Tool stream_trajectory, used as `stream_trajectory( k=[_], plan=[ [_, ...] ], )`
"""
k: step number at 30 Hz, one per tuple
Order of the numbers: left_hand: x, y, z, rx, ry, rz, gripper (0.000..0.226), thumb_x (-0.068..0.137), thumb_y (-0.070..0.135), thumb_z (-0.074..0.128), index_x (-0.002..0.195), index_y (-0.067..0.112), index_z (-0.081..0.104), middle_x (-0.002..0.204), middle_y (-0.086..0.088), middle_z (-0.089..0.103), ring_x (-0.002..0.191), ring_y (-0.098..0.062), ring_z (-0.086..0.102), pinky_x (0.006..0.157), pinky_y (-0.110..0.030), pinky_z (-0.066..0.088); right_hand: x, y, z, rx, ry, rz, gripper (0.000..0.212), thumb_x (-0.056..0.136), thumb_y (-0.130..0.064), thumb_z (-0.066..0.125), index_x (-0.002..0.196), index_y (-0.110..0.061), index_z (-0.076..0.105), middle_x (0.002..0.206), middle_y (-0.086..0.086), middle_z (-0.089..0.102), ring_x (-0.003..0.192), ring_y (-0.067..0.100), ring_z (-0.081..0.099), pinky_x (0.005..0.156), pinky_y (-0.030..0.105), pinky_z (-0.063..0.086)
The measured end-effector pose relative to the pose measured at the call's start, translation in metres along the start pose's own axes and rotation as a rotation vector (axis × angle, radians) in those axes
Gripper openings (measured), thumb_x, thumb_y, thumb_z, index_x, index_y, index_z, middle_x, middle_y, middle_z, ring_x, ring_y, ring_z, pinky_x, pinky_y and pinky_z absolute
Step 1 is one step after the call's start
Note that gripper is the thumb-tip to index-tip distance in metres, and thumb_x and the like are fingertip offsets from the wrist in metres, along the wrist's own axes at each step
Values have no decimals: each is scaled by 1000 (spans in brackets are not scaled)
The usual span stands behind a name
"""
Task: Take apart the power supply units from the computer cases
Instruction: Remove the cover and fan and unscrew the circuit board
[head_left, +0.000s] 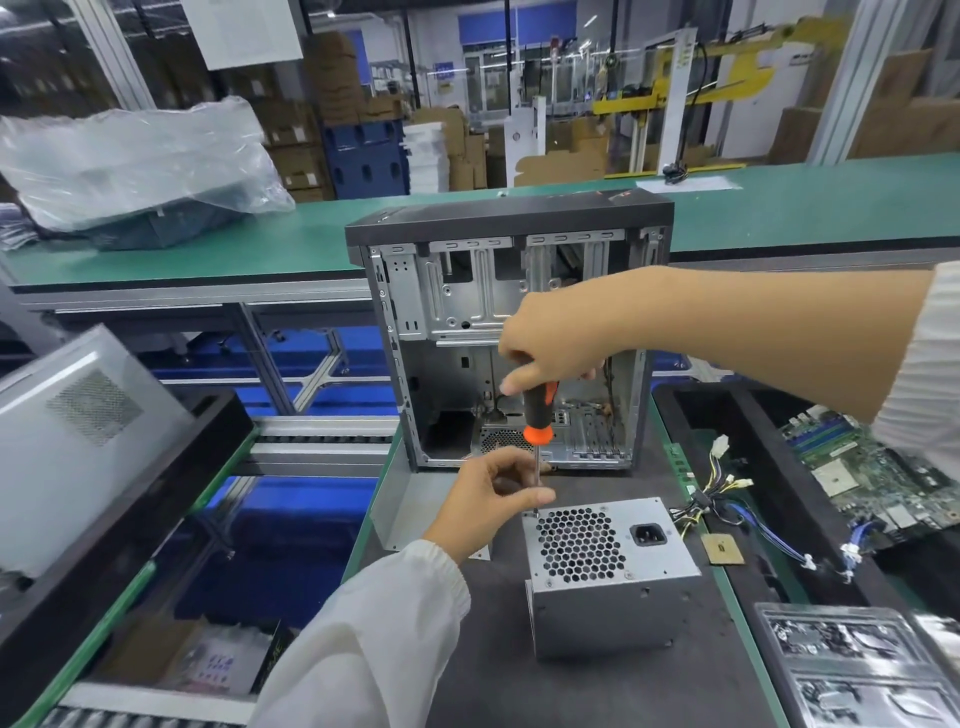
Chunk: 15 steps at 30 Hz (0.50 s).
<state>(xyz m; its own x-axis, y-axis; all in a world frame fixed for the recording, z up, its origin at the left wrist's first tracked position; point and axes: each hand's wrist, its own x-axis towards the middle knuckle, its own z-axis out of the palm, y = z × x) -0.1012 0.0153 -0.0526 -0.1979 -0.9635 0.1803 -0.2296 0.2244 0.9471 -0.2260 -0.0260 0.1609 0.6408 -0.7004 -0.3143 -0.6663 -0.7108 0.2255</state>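
A grey metal power supply unit (602, 571) stands on the dark mat, its honeycomb fan grille and power socket facing up. My right hand (556, 338) grips the black and orange handle of a screwdriver (539, 415) held upright over the unit's top left corner. My left hand (493, 493) pinches the screwdriver's thin shaft just above that corner. Behind stands an open black computer case (514, 332), its bare metal inside facing me. The unit's bundle of coloured cables (727, 493) trails off to the right.
A loose metal side panel (405, 509) lies left of the unit. A green circuit board (872, 473) sits in a black tray at right, and bagged parts (852, 670) lie at lower right. A silver case (72, 441) leans at left. Blue bins sit below.
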Motion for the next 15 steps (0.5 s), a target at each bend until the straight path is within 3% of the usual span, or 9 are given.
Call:
stream_trajectory(
  k=[2,5,6,8,10,12,15],
  plan=[
    [-2,-4,-6,185,-80,-26,24,77,16,80,87,35,71,90,0,64,86,-9,63,78,-24,52,-3,5,-3,80,-29,-95,13,93,-29,59,96,-18,54,85,2,63,71,21,65,71,36,58],
    [-5,-7,-5,269,-91,-34,19,80,15,79,78,34,75,88,-1,67,82,-5,63,73,-14,46,-8,7,-7,209,-33,-210,24,85,-17,69,104,-22,57,101,0,63,91,24,64,80,41,55],
    [-5,-7,-4,267,-79,-33,15,80,15,79,78,29,76,86,1,66,80,-2,62,73,-12,47,-8,8,-5,277,-16,-218,25,83,-20,72,105,-22,58,99,-1,65,88,19,65,79,39,55],
    [-6,-9,-2,283,-59,-18,12,80,15,78,78,26,76,83,4,65,79,-1,62,73,-11,47,-8,5,2,408,47,-177,26,82,-39,73,95,-23,58,74,-11,67,64,3,65,69,32,56],
    [-6,-11,-2,337,-52,11,8,81,16,77,79,23,76,84,4,65,82,-4,61,71,-10,45,-7,0,12,444,142,-115,38,79,-56,68,80,-21,53,50,-10,62,45,4,62,61,30,57],
    [-6,-12,-1,396,-48,42,4,81,18,77,79,21,76,84,5,65,82,-5,60,69,-10,43,-5,-2,20,457,246,-102,42,81,-54,67,75,-16,51,48,-4,62,41,10,63,56,31,57],
    [-5,-12,-2,396,36,78,19,82,18,76,73,30,66,80,10,63,75,-2,59,66,-11,44,-7,8,21,460,376,-62,35,84,-40,67,70,-14,49,46,0,63,39,11,62,48,25,52]
  ],
)
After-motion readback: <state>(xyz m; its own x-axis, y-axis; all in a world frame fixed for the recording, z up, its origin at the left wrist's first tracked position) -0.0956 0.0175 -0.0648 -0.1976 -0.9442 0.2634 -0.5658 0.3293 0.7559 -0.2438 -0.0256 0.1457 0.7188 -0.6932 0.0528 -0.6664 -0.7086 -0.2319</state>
